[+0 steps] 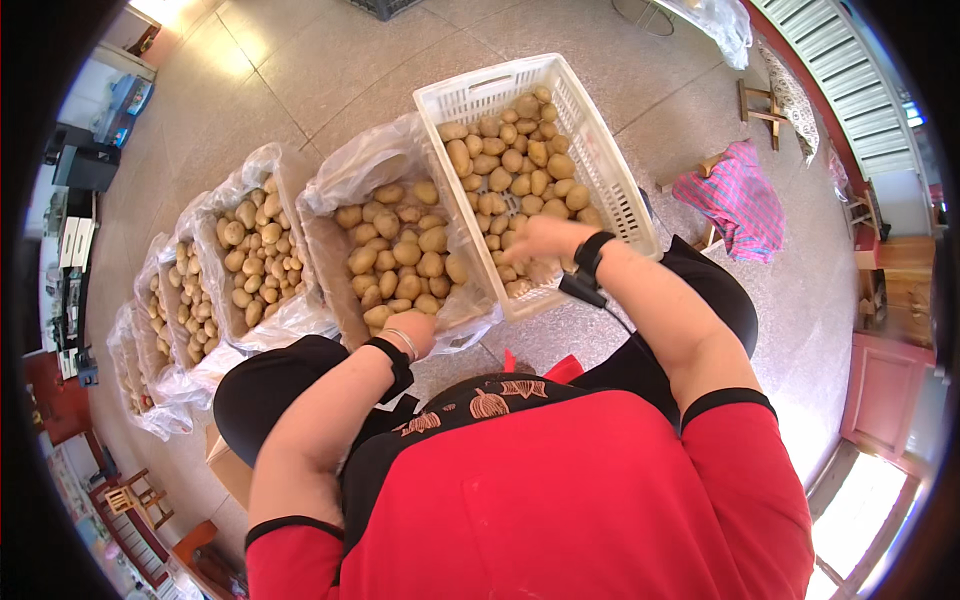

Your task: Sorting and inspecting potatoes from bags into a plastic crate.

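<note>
A white plastic crate (611, 161) holds many potatoes (512, 160) and stands tilted in the view before me. My right hand (541, 244) is over the potatoes in its near part, blurred; whether it holds one cannot be told. Left of the crate, touching it, is a box lined with clear plastic (324, 251), with larger potatoes (407, 253) inside. My left hand (411, 330) is at the near edge of this box, its fingers mostly hidden from view, so its grip cannot be told.
Further left, several plastic-lined boxes (217, 270) of potatoes stand in a row. A cardboard box (227, 466) is beside my left leg. To the right are a stool under a pink checked cloth (735, 199) and a wooden stool (763, 112). A dark crate (381, 6) lies at the far edge.
</note>
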`<state>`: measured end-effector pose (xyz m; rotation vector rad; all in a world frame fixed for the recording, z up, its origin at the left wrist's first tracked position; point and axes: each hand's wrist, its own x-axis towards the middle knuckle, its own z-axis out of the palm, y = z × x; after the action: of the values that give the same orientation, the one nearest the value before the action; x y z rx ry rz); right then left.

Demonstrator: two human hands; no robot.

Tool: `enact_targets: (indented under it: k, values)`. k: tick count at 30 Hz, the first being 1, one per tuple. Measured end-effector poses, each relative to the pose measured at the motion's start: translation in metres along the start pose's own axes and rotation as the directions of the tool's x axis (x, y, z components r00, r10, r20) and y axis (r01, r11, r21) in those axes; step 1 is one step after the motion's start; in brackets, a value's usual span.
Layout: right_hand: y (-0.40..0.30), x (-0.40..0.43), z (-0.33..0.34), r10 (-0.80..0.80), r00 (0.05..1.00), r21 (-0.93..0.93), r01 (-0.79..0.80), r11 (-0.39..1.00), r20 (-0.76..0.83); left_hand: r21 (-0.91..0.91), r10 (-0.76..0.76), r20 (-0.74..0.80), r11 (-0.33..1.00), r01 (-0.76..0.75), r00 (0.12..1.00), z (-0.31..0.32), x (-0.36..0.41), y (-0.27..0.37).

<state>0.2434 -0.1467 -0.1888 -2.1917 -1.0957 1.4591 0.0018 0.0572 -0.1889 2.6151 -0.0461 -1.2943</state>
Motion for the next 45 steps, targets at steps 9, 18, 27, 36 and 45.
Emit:
enact_targets:
  k: [9,18,27,36,45]
  values:
    - [0.112,0.028,0.008,0.469,0.638,0.006,-0.588,0.809,-0.61,-0.27,-0.006,-0.413,0.956,-0.116,0.911,-0.104,-0.045,-0.045]
    - [0.124,0.045,0.021,0.474,0.679,-0.009,-0.578,0.816,-0.56,-0.176,-0.142,-0.277,0.98,0.095,0.95,-0.102,-0.016,-0.038]
    - [0.151,0.066,0.018,0.325,0.682,-0.116,-0.516,0.849,-0.655,-0.206,-0.065,-0.269,0.978,0.008,0.961,-0.1,-0.005,-0.036]
    - [0.123,0.07,0.018,0.523,0.62,0.195,-0.519,0.832,-0.585,-0.534,-0.14,-0.514,0.824,-0.187,0.846,-0.106,0.013,-0.041]
    - [-0.045,0.049,-0.051,0.137,0.748,0.468,0.25,0.848,-0.649,-0.926,-0.28,-0.319,-0.113,-0.361,0.905,-0.137,0.013,-0.036]
